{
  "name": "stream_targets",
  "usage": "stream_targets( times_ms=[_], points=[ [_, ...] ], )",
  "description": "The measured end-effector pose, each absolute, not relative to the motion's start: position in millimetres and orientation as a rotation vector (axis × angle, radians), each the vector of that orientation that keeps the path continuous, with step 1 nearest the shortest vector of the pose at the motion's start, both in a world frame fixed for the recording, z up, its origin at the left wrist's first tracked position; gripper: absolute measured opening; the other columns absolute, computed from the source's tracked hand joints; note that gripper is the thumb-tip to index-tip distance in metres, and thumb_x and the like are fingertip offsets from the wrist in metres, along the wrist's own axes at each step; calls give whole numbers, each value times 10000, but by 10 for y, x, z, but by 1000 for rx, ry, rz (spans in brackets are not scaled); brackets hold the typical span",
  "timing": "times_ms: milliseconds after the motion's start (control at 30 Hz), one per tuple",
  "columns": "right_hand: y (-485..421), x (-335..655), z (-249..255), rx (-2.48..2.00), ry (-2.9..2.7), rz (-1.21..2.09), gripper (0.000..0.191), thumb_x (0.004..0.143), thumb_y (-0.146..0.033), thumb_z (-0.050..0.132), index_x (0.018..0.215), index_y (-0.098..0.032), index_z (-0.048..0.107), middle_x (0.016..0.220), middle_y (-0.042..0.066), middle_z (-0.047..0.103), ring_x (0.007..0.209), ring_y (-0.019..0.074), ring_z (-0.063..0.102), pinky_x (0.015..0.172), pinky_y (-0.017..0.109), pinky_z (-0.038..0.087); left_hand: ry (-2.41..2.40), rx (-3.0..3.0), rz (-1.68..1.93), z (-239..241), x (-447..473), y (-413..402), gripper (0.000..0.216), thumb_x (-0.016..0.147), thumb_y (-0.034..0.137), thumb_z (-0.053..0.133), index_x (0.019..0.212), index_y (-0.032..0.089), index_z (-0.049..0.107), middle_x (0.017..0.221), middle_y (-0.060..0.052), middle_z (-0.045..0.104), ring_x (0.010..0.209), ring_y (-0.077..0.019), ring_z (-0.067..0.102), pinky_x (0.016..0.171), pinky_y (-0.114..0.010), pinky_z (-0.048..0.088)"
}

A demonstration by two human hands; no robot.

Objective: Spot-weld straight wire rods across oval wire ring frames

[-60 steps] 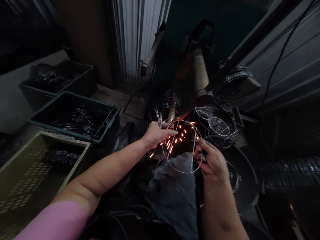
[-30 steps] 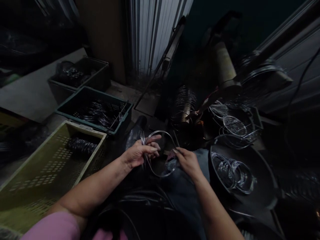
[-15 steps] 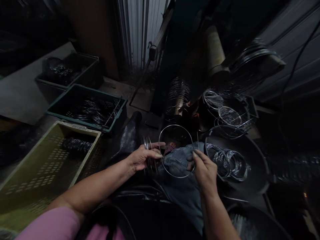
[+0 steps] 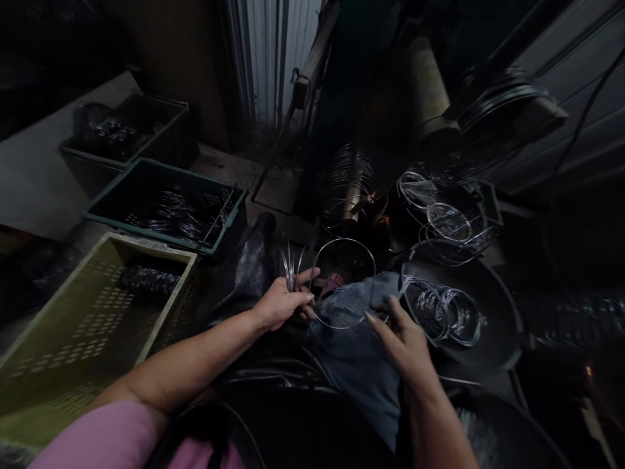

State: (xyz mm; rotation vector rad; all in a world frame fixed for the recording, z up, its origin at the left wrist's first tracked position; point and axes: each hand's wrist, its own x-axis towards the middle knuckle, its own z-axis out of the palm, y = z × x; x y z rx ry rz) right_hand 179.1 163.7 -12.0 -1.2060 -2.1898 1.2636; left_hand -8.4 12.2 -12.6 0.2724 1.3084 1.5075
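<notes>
— What are we seeing around us?
— We are sitting between a pale perforated crate (image 4: 73, 326) on our left and a dark round pan (image 4: 493, 293) on our right.
— And our hands?
— Our left hand (image 4: 280, 303) is clasping a bundle of wire rings (image 4: 290, 264) and steadying one large wire ring (image 4: 344, 240) above our lap. Our right hand (image 4: 400, 339) is meeting its other edge, and we cannot tell its grip.

The room is dim. Behind the dark green crate (image 4: 185, 176) stands a black crate (image 4: 161, 130), and beyond it a pale corrugated metal wall (image 4: 273, 58) catches the light. Grey concrete floor (image 4: 34, 169) lies to its left, a yellowish perforated crate (image 4: 151, 245) just in front, and a dark machine (image 4: 430, 78) and ribbed wall panels (image 4: 576, 98) to its right.
</notes>
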Motion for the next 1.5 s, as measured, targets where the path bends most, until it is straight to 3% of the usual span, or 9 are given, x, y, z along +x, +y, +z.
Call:
stream_targets(
  times_ms=[67,200,367,533,633,933,1233,1500],
  points=[
    [1686,1964,-42,-1135,-2366,1073,665,691,-467,624,1238,-117,484,1136,129,582,1070,272,519,946,426,372,1355,311,1506,-128,-132,119,584,685,123,541,1264,151,467,607,26,587,489,-120,601,497,-228,424],
    [1556,2026,124,-854,-2584,779,477,805,-417,530,1219,-181,503,1142,101,572,1061,234,521,898,373,416,1429,361,1523,-180,-223,134,547,688,131,556,1233,130,505,606,14,618,487,-102,563,570,-255,449],
    [1241,1546,176,-367,-2795,490,330,865,-312,457,1125,-132,552,864,93,587,834,221,531,733,365,421,1348,294,1606,-168,-274,149,519,682,142,603,1198,155,545,635,-7,649,634,-104,587,703,-250,444],
    [1084,1189,183,-208,-2964,346,506,810,-229,512,1274,-68,390,1033,132,562,943,250,481,812,409,364,1191,196,1628,-9,-295,141,547,664,166,637,1202,164,540,650,-22,646,595,-114,585,624,-259,457],
    [1104,1152,168,-215,-2989,242,462,829,-179,461,1277,-87,395,1047,129,570,930,246,502,788,391,383,1197,202,1630,58,-295,179,525,651,160,648,1171,164,567,663,-16,635,568,-103,572,596,-252,454],
    [1333,1190,222,-257,-2975,248,426,840,-162,380,1252,-85,454,1070,151,586,781,201,599,676,299,494,1204,231,1594,269,-265,460,512,631,130,656,1138,138,589,683,-5,627,526,-87,558,573,-243,446],
    [1459,1145,317,-272,-2981,142,409,855,-185,368,1239,-96,477,1051,148,597,711,189,619,595,279,504,1155,255,1632,291,-294,598,481,629,107,631,1107,144,604,603,47,531,507,-89,551,551,-242,432],
    [1481,1104,349,-273,-2989,188,407,856,-170,353,1234,-87,478,1058,153,594,698,185,623,581,277,511,1149,262,1597,279,-335,633,506,637,108,617,1140,136,581,582,37,552,492,-96,551,538,-243,417]
  ],
)
